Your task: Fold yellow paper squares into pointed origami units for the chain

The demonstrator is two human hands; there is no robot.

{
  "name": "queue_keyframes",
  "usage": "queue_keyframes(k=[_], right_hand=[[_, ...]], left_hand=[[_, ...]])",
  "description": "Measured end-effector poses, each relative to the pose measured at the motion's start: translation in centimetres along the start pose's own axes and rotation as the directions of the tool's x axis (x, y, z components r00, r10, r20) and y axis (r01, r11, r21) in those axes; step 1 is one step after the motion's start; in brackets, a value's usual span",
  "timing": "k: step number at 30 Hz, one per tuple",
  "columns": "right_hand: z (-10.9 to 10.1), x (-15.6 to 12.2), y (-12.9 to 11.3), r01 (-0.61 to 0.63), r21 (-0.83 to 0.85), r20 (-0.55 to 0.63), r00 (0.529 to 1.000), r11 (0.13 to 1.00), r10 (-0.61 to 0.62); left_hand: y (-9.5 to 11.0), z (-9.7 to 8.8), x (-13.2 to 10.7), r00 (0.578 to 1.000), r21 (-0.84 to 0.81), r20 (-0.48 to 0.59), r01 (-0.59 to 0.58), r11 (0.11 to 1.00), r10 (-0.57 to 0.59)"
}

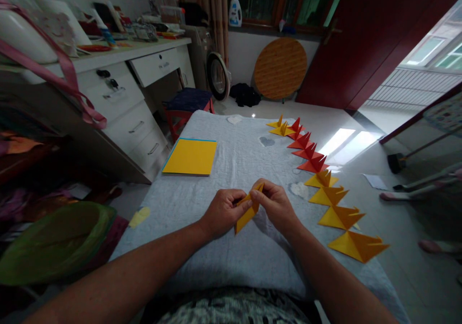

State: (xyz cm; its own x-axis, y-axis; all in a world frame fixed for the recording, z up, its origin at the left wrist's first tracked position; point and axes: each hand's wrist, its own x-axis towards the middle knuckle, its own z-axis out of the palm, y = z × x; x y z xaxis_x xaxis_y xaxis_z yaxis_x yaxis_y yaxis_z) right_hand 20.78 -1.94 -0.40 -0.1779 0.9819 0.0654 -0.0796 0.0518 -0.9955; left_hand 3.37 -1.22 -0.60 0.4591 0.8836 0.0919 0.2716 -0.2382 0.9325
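Observation:
Between both hands, just above the near middle of the cloth-covered table [202, 247], is a piece of folded yellow paper [247, 219]. My left hand [225, 211] pinches its left edge, thumb on top. The fingers of my right hand [275, 201] are closed on its upper right end. Part of the paper is hidden behind my fingers. A stack of square yellow paper [191, 156], with a blue edge showing, lies beyond my left hand. Along the right side stand several folded yellow paper birds [328, 195] and red paper birds [310, 163] in a row.
A green-lined bin [54, 242] stands at the left, below a white desk [108, 88] with drawers. Behind the table are a stool [189, 97] with a dark seat, an open washing machine door [218, 76] and a round wooden board [280, 69]. A person's feet show at right.

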Motion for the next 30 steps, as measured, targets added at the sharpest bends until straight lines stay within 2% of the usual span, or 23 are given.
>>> queue_keyframes(k=[3,11,14,17,19,22,26,30], right_hand=[[-0.1,0.1,-0.3,0.022,0.058,-0.051,0.999,0.998,-0.019],[-0.5,0.1,-0.2,0.115,0.033,-0.123,0.986,0.993,-0.11],[-0.7,0.2,-0.2,0.151,0.072,-0.169,0.976,0.986,-0.137],[-0.9,0.4,-0.2,0.148,0.14,-0.234,0.966,0.979,-0.112],[-0.8,0.5,0.0,0.09,0.146,-0.217,0.975,0.985,-0.057],[-0.3,0.3,0.6,0.002,0.042,-0.119,0.993,0.999,0.003],[0.2,0.2,1.3,-0.01,-0.137,-0.061,0.998,0.99,0.001],[0.1,0.2,1.5,0.013,-0.195,-0.058,0.998,0.981,-0.025]], left_hand=[[0.1,0.0,0.0,1.0,0.004,0.008,0.015,1.0,-0.015],[0.1,0.1,0.0,1.0,-0.03,0.017,0.013,0.999,-0.012],[0.1,0.1,-0.1,0.999,-0.033,0.024,0.031,0.999,-0.03],[-0.2,0.1,-0.1,0.998,-0.107,0.02,0.066,0.992,-0.064],[-0.6,0.1,0.0,0.996,-0.191,0.006,0.087,0.978,-0.087],[-0.9,0.1,0.3,0.994,-0.283,-0.008,0.106,0.953,-0.113],[-0.9,0.3,0.5,0.99,-0.361,0.02,0.139,0.922,-0.141],[-0.8,0.4,0.6,0.985,-0.372,0.094,0.171,0.912,-0.146]])
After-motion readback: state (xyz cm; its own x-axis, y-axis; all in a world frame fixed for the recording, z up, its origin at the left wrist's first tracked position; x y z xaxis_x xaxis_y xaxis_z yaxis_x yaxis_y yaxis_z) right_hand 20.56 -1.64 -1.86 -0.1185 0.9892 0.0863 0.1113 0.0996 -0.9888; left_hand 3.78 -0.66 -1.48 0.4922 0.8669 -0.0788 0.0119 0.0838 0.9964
